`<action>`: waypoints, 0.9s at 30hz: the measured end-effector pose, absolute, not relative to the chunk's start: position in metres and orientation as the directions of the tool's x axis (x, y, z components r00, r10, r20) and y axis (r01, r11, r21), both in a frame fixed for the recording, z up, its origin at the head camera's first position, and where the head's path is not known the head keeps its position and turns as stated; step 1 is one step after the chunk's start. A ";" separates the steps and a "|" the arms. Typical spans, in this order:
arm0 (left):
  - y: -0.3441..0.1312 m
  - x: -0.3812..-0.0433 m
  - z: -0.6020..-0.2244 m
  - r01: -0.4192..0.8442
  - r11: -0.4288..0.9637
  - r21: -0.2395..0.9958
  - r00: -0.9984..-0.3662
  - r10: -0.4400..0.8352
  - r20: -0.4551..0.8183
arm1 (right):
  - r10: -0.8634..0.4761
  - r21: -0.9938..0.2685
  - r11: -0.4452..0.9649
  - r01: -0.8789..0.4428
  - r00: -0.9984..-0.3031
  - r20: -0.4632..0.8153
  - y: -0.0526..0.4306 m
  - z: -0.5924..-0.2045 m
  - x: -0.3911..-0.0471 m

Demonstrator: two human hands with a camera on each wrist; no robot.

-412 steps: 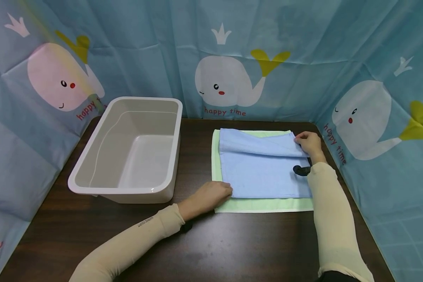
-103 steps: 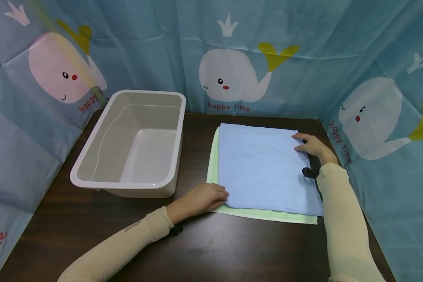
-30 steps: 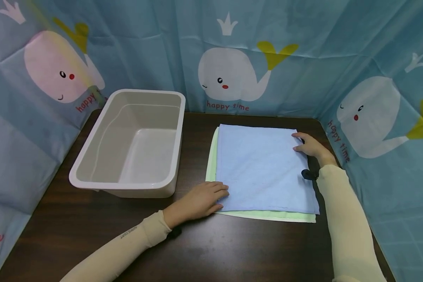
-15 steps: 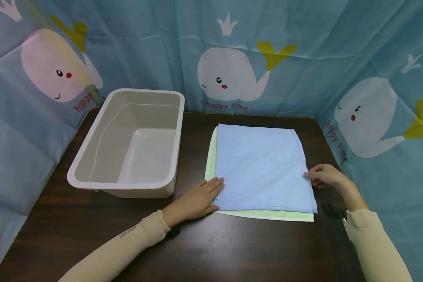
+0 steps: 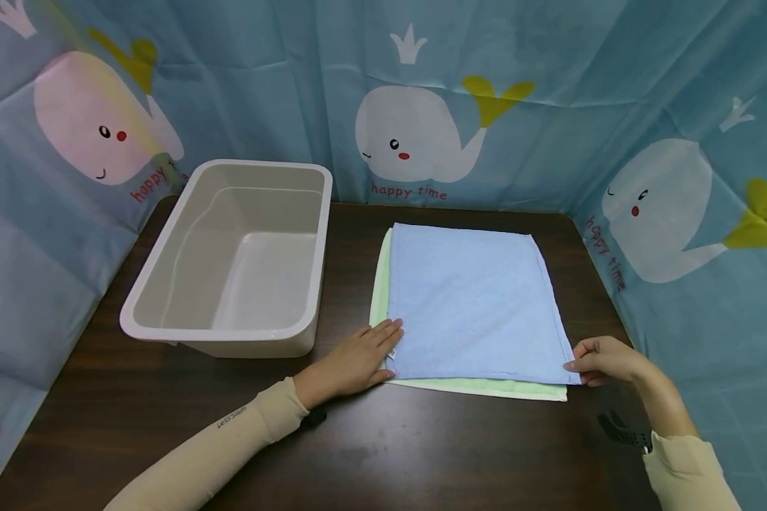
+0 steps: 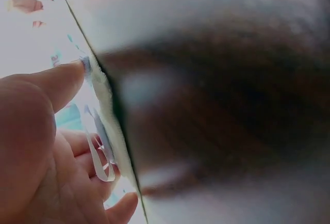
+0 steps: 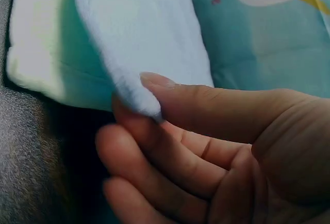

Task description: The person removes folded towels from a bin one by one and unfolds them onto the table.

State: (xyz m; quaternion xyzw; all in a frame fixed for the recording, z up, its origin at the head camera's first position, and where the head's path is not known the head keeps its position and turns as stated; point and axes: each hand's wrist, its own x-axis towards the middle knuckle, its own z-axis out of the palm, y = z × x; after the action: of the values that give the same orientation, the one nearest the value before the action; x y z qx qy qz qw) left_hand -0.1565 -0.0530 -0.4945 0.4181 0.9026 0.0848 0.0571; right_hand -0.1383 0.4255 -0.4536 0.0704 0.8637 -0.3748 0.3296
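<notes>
A light blue towel point(image 5: 473, 305) lies spread out over a pale green towel point(image 5: 378, 291), whose left and near edges stick out from under it. My left hand point(image 5: 351, 358) rests with straight fingers on the blue towel's near left corner, beside a small white loop, which the left wrist view shows as a hanging loop point(image 6: 105, 175). At the near right corner, my right hand point(image 5: 607, 358) pinches the blue towel between thumb and forefinger. The right wrist view shows that pinched corner point(image 7: 139, 97) lifted slightly, apart from the green towel below.
A deep beige plastic tub point(image 5: 224, 333) stands to the left of the towels on the dark wooden table point(image 5: 422, 454). A blue curtain point(image 5: 262, 92) printed with whales closes off the back and both sides.
The blue towel's far part, earlier folded over, now lies flat. My right hand has left the far right corner, come toward me and pinched the near right one. My left fingers have spread out.
</notes>
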 end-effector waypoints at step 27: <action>-0.050 -0.143 -0.489 0.649 0.734 0.201 -0.729 0.675 -0.114 | 0.059 -0.424 0.875 0.233 -0.921 -0.384 0.392 -0.469 -0.154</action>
State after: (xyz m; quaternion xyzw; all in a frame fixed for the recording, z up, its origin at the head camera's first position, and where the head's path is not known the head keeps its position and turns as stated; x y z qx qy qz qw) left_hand -0.1427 -0.0505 -0.4890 0.3573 0.9267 0.0740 0.0898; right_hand -0.1542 0.3921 -0.4694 0.0767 0.9509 -0.2379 0.1827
